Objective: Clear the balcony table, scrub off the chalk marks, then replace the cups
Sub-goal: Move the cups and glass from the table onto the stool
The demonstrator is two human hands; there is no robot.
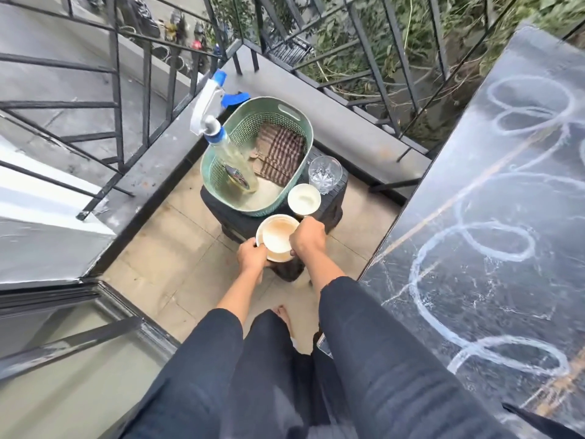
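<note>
The dark marble balcony table (493, 236) runs along the right, covered with looping white chalk marks (468, 248). Below, on a low black stool (329, 213), both hands hold a white cup on its saucer (277, 237): my left hand (251, 256) grips the rim at the left, my right hand (307, 237) grips the right side. A second white cup (304, 199) and a clear glass (325, 174) stand just beyond on the stool. A green basket (278, 115) holds a spray bottle (221, 144) and a checked cloth (278, 153).
Black metal railings (142, 99) and a grey ledge (332, 122) enclose the narrow tiled balcony floor (177, 242). A sliding door frame (79, 299) lies at the left. My legs and a bare foot (283, 315) are below the stool.
</note>
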